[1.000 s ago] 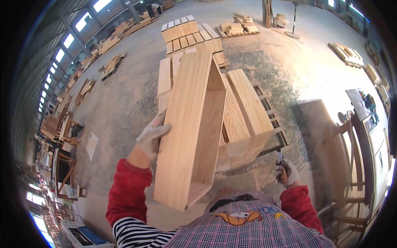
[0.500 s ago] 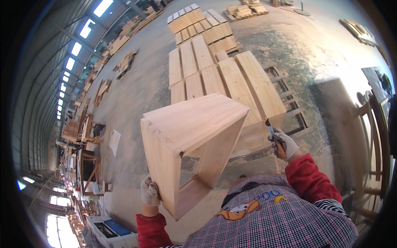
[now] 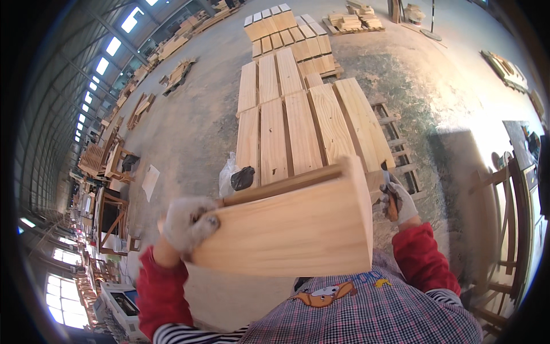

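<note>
In front of my body a pale wooden drawer frame (image 3: 286, 235) is held up, one long side board facing me. My gloved left hand (image 3: 190, 225) grips its left end, fingers closed over the edge and slightly blurred. My right hand (image 3: 399, 203), also gloved, is closed around a slim putty knife (image 3: 386, 173), its dark-tipped blade pointing up and away. That hand is beside the frame's right end; the blade looks apart from the wood. The frame's far boards are mostly hidden.
Beyond the frame stand rows of stacked wooden boxes (image 3: 298, 126) on a pallet (image 3: 395, 143). A white plastic bag (image 3: 227, 175) and a black bag (image 3: 243, 178) are at their near left. A wooden rack (image 3: 510, 212) stands at the right, a white machine (image 3: 123, 309) at the lower left.
The drawer frame has been turned so a long side faces me, and its left end is higher. My left hand has risen and moved left. My right hand still holds the putty knife.
</note>
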`<action>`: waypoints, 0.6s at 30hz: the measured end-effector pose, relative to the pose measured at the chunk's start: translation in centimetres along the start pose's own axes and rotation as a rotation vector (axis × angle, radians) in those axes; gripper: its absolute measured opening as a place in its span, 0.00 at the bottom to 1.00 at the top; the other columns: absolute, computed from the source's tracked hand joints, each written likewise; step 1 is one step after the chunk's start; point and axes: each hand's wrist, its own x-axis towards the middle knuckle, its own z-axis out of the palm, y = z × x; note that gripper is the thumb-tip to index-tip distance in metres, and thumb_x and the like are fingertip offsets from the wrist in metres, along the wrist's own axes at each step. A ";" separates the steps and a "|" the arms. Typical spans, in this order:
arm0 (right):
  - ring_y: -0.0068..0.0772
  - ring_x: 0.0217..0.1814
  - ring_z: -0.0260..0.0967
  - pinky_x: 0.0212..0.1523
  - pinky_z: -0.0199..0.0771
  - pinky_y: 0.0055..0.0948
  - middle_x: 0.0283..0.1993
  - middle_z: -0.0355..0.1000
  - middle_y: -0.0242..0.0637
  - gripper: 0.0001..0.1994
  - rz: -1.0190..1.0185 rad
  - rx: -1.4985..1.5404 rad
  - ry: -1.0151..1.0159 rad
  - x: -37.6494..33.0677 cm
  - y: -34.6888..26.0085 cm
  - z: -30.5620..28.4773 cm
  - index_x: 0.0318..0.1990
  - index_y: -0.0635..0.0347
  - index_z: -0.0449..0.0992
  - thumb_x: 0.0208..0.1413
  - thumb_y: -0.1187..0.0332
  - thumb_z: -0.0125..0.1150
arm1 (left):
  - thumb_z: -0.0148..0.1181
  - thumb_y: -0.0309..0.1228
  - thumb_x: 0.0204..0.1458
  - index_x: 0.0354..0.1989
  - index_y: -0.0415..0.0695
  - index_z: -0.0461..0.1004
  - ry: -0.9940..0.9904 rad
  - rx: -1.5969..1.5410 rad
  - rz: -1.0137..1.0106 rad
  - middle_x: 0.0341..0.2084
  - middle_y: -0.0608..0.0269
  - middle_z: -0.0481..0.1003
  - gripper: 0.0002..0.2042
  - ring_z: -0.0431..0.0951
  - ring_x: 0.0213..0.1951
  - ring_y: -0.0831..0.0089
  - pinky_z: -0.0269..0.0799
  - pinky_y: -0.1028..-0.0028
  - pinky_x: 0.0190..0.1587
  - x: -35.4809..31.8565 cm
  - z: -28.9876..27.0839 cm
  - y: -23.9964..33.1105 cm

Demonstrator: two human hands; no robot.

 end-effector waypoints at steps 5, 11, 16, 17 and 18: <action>0.21 0.22 0.63 0.16 0.65 0.24 0.32 0.67 0.25 0.21 -0.085 0.027 0.124 -3.5 0.0 -2.8 0.60 0.42 0.60 0.58 0.63 0.48 | 0.54 0.34 0.50 0.21 0.38 0.72 -0.189 0.342 0.344 0.13 0.49 0.66 0.12 0.65 0.15 0.57 0.63 0.69 0.20 11.4 -1.0 -0.4; 0.23 0.22 0.62 0.17 0.65 0.23 0.33 0.67 0.27 0.20 -0.159 0.066 0.296 -7.4 1.4 -6.7 0.58 0.40 0.61 0.57 0.63 0.48 | 0.49 0.45 0.53 0.24 0.44 0.77 -0.280 0.483 0.481 0.20 0.49 0.72 0.18 0.71 0.25 0.51 0.67 0.61 0.32 20.1 3.2 -3.0; 0.23 0.21 0.61 0.16 0.65 0.23 0.32 0.66 0.27 0.19 -0.178 0.141 0.353 -9.6 2.4 -7.0 0.58 0.38 0.61 0.58 0.64 0.48 | 0.49 0.43 0.54 0.32 0.49 0.79 -0.250 0.523 0.458 0.24 0.58 0.75 0.14 0.69 0.32 0.58 0.64 0.66 0.39 24.5 4.9 -6.0; 0.23 0.20 0.61 0.16 0.65 0.24 0.32 0.66 0.27 0.20 -0.177 0.150 0.388 -9.5 2.9 -7.6 0.58 0.39 0.60 0.58 0.65 0.48 | 0.49 0.43 0.54 0.32 0.49 0.79 -0.213 0.548 0.447 0.24 0.58 0.75 0.14 0.69 0.32 0.58 0.64 0.66 0.40 25.4 5.4 -6.9; 0.23 0.20 0.61 0.16 0.65 0.24 0.32 0.66 0.27 0.20 -0.170 0.154 0.377 -9.3 3.2 -7.8 0.58 0.39 0.60 0.57 0.65 0.49 | 0.49 0.42 0.55 0.33 0.49 0.79 -0.175 0.575 0.432 0.23 0.57 0.75 0.14 0.69 0.32 0.57 0.64 0.65 0.41 26.0 5.7 -7.4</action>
